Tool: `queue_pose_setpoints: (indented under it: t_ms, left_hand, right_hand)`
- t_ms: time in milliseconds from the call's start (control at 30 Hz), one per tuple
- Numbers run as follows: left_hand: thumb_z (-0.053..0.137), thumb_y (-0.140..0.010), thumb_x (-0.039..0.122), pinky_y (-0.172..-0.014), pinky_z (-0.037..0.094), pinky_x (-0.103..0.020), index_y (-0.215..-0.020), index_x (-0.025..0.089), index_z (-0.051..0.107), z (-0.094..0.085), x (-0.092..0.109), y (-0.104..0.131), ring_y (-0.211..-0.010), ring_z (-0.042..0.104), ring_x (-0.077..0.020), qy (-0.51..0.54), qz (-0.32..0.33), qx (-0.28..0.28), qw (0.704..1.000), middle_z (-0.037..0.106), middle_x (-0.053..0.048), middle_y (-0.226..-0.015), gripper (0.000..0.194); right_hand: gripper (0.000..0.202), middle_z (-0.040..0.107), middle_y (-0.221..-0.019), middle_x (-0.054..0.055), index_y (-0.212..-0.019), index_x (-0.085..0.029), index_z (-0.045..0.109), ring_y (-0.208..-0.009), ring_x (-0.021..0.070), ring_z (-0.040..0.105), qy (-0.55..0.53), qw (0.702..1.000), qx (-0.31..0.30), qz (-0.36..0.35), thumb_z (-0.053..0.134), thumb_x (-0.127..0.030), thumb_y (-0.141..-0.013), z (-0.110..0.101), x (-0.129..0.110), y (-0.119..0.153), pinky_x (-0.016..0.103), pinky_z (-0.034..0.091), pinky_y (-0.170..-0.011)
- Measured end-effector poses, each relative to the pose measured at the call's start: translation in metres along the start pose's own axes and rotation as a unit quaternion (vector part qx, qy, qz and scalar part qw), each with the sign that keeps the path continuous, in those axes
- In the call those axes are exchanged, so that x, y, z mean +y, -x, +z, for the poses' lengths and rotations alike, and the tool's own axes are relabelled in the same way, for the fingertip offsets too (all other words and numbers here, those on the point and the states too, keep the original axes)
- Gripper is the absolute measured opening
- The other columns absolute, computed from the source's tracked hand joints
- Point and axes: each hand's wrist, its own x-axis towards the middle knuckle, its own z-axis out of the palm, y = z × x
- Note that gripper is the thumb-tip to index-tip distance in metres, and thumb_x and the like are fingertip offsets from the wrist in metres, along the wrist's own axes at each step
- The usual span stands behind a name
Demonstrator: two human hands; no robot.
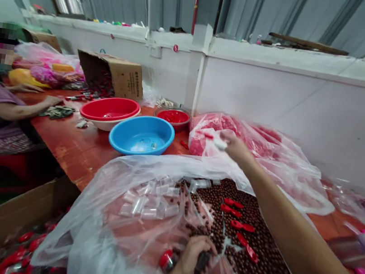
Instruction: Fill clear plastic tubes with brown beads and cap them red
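Note:
My right hand [232, 145] reaches forward to the bag of red parts [267, 145] and is closed on a small white and red piece. My left hand [192, 257] stays low at the near edge, gripping a small clear container with a red cap [167, 259]. Between them lies an open plastic bag [115, 218] spread over a heap of small brown balls [262, 268]. Several red spoon-like pieces [241, 226] lie on the balls. Small clear tubes [150, 201] show under the plastic.
A blue bowl [141, 134], a red bowl [109, 108] stacked in a white one and a small bowl of red parts [173, 117] stand on the red table [74, 148]. A person sits at left. A tipped cardboard box [116, 74] lies behind; another box [1, 224] stands below.

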Motion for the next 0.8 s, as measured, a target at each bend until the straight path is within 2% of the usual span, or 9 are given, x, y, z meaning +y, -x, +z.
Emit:
queue_pose_setpoints:
  t_ms: [67, 100, 167, 200, 300, 400, 500, 633, 800]
  left_hand:
    - [0.047, -0.067, 0.033, -0.030, 0.023, -0.017, -0.070, 0.013, 0.062, 0.000, 0.002, 0.004, -0.035, 0.040, -0.0082, -0.004, -0.007, -0.013, 1.000, 0.052, -0.001, -0.049, 0.025]
    - [0.048, -0.067, 0.033, -0.031, 0.023, -0.017, -0.070, 0.013, 0.062, 0.000, 0.003, 0.005, -0.036, 0.040, -0.0080, -0.005, -0.011, -0.013, 1.000, 0.052, 0.000, -0.050, 0.024]
    - [0.051, -0.068, 0.034, -0.031, 0.024, -0.017, -0.070, 0.013, 0.061, -0.002, 0.005, 0.007, -0.036, 0.040, -0.0076, -0.011, -0.016, -0.010, 1.000, 0.052, 0.001, -0.050, 0.024]
    - [0.052, -0.068, 0.036, -0.032, 0.024, -0.017, -0.070, 0.014, 0.061, -0.003, 0.006, 0.007, -0.036, 0.040, -0.0075, -0.014, -0.016, -0.009, 1.000, 0.051, 0.001, -0.050, 0.024]
    - [0.053, -0.070, 0.039, -0.033, 0.025, -0.016, -0.072, 0.014, 0.059, -0.004, 0.008, 0.007, -0.036, 0.040, -0.0073, -0.017, -0.013, -0.018, 1.000, 0.052, 0.001, -0.051, 0.025]
    - [0.053, -0.072, 0.039, -0.034, 0.027, -0.016, -0.075, 0.015, 0.059, -0.002, 0.007, 0.004, -0.038, 0.041, -0.0071, -0.017, -0.017, -0.040, 0.999, 0.053, 0.001, -0.053, 0.026]
    - [0.051, -0.074, 0.039, -0.034, 0.028, -0.016, -0.077, 0.015, 0.059, 0.003, 0.004, 0.002, -0.039, 0.041, -0.0072, -0.024, -0.023, -0.050, 0.998, 0.052, 0.002, -0.054, 0.025]
    - [0.051, -0.074, 0.039, -0.034, 0.029, -0.016, -0.077, 0.016, 0.058, 0.009, 0.001, 0.001, -0.040, 0.041, -0.0075, -0.041, -0.030, -0.043, 0.998, 0.051, 0.002, -0.053, 0.024]
    - [0.052, -0.074, 0.041, -0.034, 0.029, -0.016, -0.079, 0.016, 0.058, 0.011, 0.000, 0.003, -0.039, 0.042, -0.0074, -0.048, -0.041, -0.045, 0.997, 0.053, 0.002, -0.055, 0.027]
  right_hand:
    - [0.038, 0.060, -0.115, 0.006, -0.113, -0.006, 0.060, -0.096, 0.0129, 0.058, 0.007, 0.999, 0.037, -0.022, 0.053, -0.011, -0.075, 0.002, -0.007, -0.023, 0.028, 0.038, -0.084]
    - [0.042, 0.057, -0.120, 0.006, -0.118, -0.010, 0.057, -0.095, 0.0131, 0.058, -0.002, 0.997, 0.046, -0.069, 0.052, -0.011, -0.077, 0.001, -0.007, -0.024, 0.030, 0.040, -0.084]
    - [0.040, 0.061, -0.114, 0.004, -0.119, -0.014, 0.057, -0.088, 0.0124, 0.061, -0.018, 0.992, 0.035, -0.116, 0.049, -0.013, -0.079, -0.006, 0.004, -0.005, 0.031, 0.044, -0.079]
    - [0.037, 0.064, -0.106, 0.004, -0.116, -0.014, 0.059, -0.082, 0.0122, 0.062, -0.018, 0.993, 0.022, -0.116, 0.048, -0.014, -0.080, -0.012, 0.014, 0.011, 0.030, 0.046, -0.075]
    - [0.029, 0.069, -0.087, 0.002, -0.105, -0.016, 0.065, -0.073, 0.0140, 0.062, 0.070, 0.997, -0.025, -0.021, 0.052, -0.017, -0.080, -0.037, 0.057, 0.072, 0.030, 0.047, -0.071]
    - [0.027, 0.070, -0.094, 0.002, -0.101, -0.020, 0.066, -0.085, 0.0177, 0.063, 0.227, 0.967, -0.058, 0.099, 0.052, -0.016, -0.078, -0.065, 0.107, 0.128, 0.030, 0.046, -0.077]
    - [0.032, 0.068, -0.103, 0.008, -0.100, -0.017, 0.067, -0.097, 0.0220, 0.059, 0.277, 0.950, -0.042, 0.141, 0.047, -0.008, -0.076, -0.079, 0.142, 0.166, 0.034, 0.041, -0.087]
    - [0.030, 0.065, -0.105, 0.010, -0.101, -0.017, 0.067, -0.100, 0.0227, 0.055, 0.286, 0.946, -0.050, 0.148, 0.051, -0.010, -0.077, -0.067, 0.166, 0.192, 0.035, 0.037, -0.090]
    - [0.023, 0.065, -0.098, 0.010, -0.094, -0.019, 0.069, -0.099, 0.0243, 0.049, 0.259, 0.953, -0.042, 0.153, 0.054, -0.014, -0.077, -0.046, 0.179, 0.202, 0.037, 0.034, -0.092]
